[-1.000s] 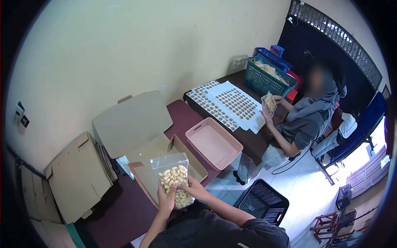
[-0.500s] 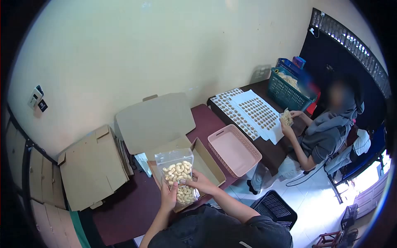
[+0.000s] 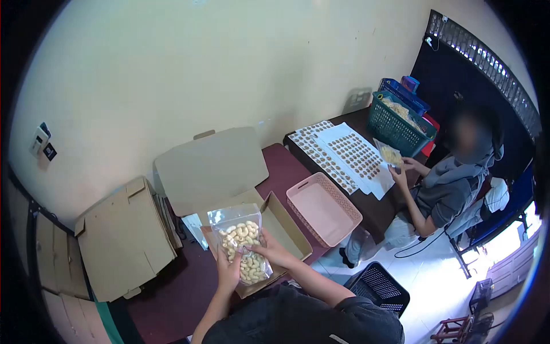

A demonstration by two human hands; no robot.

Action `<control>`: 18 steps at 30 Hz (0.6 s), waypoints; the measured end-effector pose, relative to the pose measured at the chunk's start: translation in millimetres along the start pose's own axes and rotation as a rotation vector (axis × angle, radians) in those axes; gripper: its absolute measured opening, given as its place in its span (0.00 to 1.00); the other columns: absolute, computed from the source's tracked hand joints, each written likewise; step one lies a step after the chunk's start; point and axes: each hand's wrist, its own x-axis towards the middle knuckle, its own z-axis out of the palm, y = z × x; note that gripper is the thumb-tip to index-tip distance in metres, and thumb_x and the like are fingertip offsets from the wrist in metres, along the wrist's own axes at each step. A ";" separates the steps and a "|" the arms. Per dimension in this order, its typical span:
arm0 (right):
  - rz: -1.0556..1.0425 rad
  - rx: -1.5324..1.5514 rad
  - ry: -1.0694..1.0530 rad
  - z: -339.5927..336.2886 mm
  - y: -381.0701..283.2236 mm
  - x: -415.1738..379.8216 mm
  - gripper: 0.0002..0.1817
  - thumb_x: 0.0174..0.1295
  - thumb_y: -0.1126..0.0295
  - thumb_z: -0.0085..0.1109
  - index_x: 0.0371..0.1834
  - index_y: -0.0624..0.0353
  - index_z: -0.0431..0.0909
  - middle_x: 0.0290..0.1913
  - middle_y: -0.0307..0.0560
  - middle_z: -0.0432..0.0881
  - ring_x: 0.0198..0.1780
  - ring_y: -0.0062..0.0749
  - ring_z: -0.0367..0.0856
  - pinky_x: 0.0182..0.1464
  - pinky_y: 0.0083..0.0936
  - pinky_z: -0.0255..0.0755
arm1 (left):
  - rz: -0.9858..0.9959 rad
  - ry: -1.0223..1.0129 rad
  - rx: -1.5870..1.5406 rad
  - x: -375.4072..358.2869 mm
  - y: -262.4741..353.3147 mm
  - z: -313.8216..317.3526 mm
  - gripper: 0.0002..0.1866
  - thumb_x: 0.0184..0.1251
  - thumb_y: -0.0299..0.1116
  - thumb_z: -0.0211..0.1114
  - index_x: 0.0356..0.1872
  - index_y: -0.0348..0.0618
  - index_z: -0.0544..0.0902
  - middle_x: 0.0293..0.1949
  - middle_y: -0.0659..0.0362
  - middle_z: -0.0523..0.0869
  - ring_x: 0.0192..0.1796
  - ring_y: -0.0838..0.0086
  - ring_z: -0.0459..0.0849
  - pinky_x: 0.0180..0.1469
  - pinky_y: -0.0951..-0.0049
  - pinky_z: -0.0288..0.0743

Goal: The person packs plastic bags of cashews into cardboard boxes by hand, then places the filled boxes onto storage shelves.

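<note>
A clear zip bag of pale curved pieces [image 3: 245, 230] is held upright between my two hands. My left hand [image 3: 230, 268] grips its left side, with the thumb on the front. From the right, my right hand [image 3: 271, 251] holds the bag, its fingers partly behind the plastic. An open cardboard box [image 3: 281, 223] lies behind and beneath the bag on the dark red table [image 3: 163, 301]. To the right of the box sits a pink basket [image 3: 323, 209] with nothing in it.
Folded cardboard [image 3: 123, 235] leans at left. At right, a seated person [image 3: 444, 183] holds a small clear bag [image 3: 389, 153] by sticker sheets [image 3: 352, 155] and a green basket [image 3: 398, 126]. A black basket [image 3: 378, 289] stands on the floor.
The bag in my hands has shifted slightly left and tilted a little. The other person's bag has turned and moved slightly left, now lying flatter above the sticker sheets.
</note>
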 end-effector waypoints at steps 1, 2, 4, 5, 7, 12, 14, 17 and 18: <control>0.003 -0.007 0.000 -0.6 2.7 0.5 0.42 0.58 0.71 0.61 0.70 0.65 0.44 0.65 0.54 0.62 0.66 0.34 0.62 0.65 0.28 0.59 | 0.000 0.003 -0.007 -0.4 -4.2 1.0 0.26 0.67 0.34 0.59 0.60 0.32 0.61 0.55 0.49 0.73 0.56 0.68 0.73 0.57 0.71 0.68; -0.033 0.030 0.021 -1.1 7.6 1.9 0.44 0.59 0.72 0.60 0.71 0.64 0.39 0.67 0.54 0.58 0.67 0.34 0.60 0.66 0.29 0.57 | -0.038 0.062 -0.128 -0.2 -10.3 2.0 0.26 0.67 0.34 0.58 0.60 0.32 0.61 0.55 0.48 0.73 0.56 0.68 0.73 0.57 0.71 0.67; -0.070 0.064 0.049 4.7 -2.5 -2.3 0.46 0.59 0.73 0.59 0.72 0.63 0.35 0.69 0.55 0.55 0.68 0.35 0.58 0.67 0.29 0.54 | -0.078 0.113 -0.252 -0.5 -6.5 6.5 0.26 0.67 0.34 0.58 0.61 0.32 0.60 0.55 0.48 0.74 0.57 0.67 0.73 0.57 0.71 0.67; -0.160 -0.049 0.037 9.6 -7.3 -8.0 0.46 0.60 0.74 0.57 0.72 0.61 0.31 0.70 0.55 0.53 0.68 0.35 0.57 0.68 0.29 0.53 | 0.016 0.109 -0.163 -2.7 -1.7 6.6 0.27 0.68 0.34 0.58 0.61 0.31 0.60 0.55 0.47 0.73 0.57 0.67 0.73 0.58 0.70 0.67; -0.254 -0.165 0.021 11.4 -9.9 -9.5 0.46 0.61 0.75 0.54 0.73 0.60 0.28 0.71 0.55 0.51 0.69 0.34 0.55 0.68 0.29 0.52 | 0.117 0.106 -0.076 -3.8 5.8 7.4 0.28 0.68 0.35 0.57 0.62 0.31 0.59 0.55 0.47 0.73 0.57 0.67 0.73 0.58 0.70 0.66; -0.093 0.028 -0.090 0.9 10.1 -3.1 0.46 0.62 0.77 0.53 0.73 0.59 0.27 0.71 0.54 0.49 0.71 0.34 0.52 0.69 0.28 0.49 | 0.027 0.093 -0.106 -8.0 0.1 1.5 0.26 0.69 0.32 0.55 0.63 0.32 0.58 0.56 0.48 0.72 0.58 0.67 0.72 0.59 0.70 0.65; -0.147 0.013 -0.088 7.7 2.6 -5.0 0.47 0.61 0.76 0.53 0.72 0.60 0.27 0.71 0.54 0.49 0.71 0.34 0.52 0.69 0.28 0.50 | 0.053 0.095 -0.152 -8.3 4.1 1.9 0.26 0.68 0.31 0.56 0.62 0.32 0.59 0.56 0.48 0.72 0.58 0.68 0.72 0.59 0.70 0.65; -0.238 -0.168 -0.081 10.6 -1.6 -3.2 0.46 0.62 0.76 0.53 0.72 0.61 0.27 0.71 0.53 0.50 0.69 0.32 0.54 0.68 0.27 0.52 | 0.050 0.111 -0.139 -7.2 -4.1 -1.8 0.27 0.66 0.31 0.58 0.62 0.31 0.59 0.55 0.48 0.72 0.57 0.67 0.72 0.59 0.69 0.65; -0.213 -0.164 -0.110 8.3 1.5 -1.6 0.47 0.61 0.75 0.54 0.72 0.61 0.27 0.71 0.53 0.51 0.69 0.32 0.55 0.68 0.27 0.52 | 0.066 0.107 -0.061 -8.4 -4.1 -1.1 0.27 0.66 0.31 0.58 0.62 0.31 0.59 0.56 0.48 0.72 0.58 0.67 0.72 0.59 0.70 0.65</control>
